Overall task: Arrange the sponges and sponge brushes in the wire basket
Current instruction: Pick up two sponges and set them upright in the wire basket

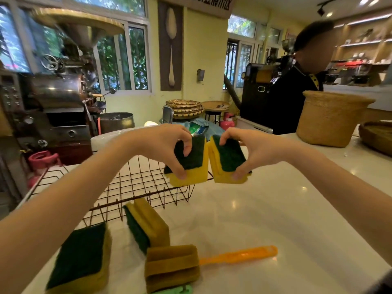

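My left hand [167,145] grips a yellow sponge with a green scouring face [194,164], held upright above the right end of the dark wire basket [131,183]. My right hand [252,149] grips a second sponge of the same kind [228,164] right beside it, over the counter. The two sponges nearly touch. On the white counter [265,219] near me lie a flat sponge, green side up [82,259], a sponge standing on its edge [146,223], and a sponge brush with an orange handle [239,254]. A green handle [178,290] peeks out below the brush head.
A tall woven basket [331,119] stands at the counter's far right, with a low woven tray [377,136] beside it. A person in dark clothes [297,96] stands behind the counter. A blue plastic bag [199,128] lies behind my hands. Roasting machines fill the left background.
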Demonstrator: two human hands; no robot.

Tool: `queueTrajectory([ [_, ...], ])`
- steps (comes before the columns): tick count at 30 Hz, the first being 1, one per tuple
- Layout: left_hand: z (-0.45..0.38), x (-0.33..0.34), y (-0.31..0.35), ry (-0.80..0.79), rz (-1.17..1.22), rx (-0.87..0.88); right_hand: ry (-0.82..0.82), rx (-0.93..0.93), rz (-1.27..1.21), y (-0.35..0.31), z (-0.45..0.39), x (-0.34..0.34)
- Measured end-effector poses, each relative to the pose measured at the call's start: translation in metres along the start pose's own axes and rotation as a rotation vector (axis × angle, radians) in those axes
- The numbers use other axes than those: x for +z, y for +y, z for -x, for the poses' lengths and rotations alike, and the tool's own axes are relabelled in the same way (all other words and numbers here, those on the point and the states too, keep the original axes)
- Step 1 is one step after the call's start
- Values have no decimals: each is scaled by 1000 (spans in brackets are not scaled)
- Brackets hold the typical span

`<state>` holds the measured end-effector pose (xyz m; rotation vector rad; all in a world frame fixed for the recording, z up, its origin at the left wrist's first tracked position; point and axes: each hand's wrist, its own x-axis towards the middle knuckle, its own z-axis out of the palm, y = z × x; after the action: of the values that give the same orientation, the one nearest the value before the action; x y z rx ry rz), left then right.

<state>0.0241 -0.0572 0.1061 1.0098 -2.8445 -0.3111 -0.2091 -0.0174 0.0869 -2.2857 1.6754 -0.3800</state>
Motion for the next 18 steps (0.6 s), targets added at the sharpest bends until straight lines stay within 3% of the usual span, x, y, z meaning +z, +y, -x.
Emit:
queueTrajectory([
  [8, 4, -13, -66, 83, -24, -158, 45, -95, -92, -17, -74, 7],
  [12, -9, 10, -110, 40, -116, -267, 2, -117, -117, -24, -113, 25],
  [18, -23, 51, -167, -93, -64, -401, -96, -119, -32, -24, -165, 61],
])
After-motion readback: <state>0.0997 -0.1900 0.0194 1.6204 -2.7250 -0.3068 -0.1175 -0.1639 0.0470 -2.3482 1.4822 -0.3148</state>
